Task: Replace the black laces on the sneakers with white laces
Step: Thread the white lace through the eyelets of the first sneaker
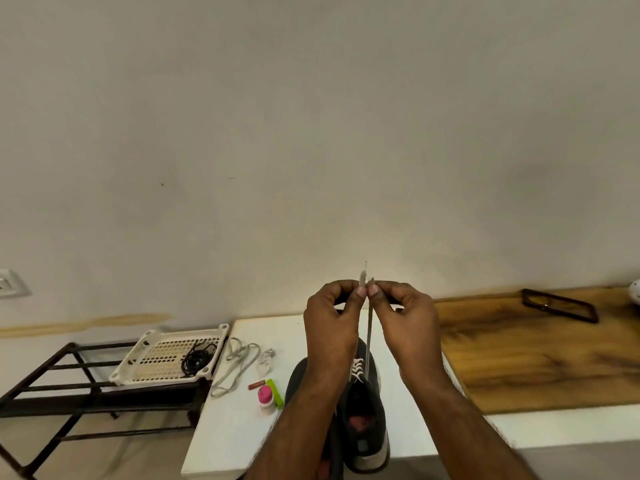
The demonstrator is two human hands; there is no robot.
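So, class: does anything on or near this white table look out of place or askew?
Yes. The perforated white plastic tray sits tilted on the dark metal rack, one end propped higher, with tangled black laces in it. A loose white lace sprawls on the white table.

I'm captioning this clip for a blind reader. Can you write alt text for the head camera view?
Both hands, left hand and right hand, pinch the two ends of a white lace raised above a dark sneaker on a white table. A spare white lace lies left.
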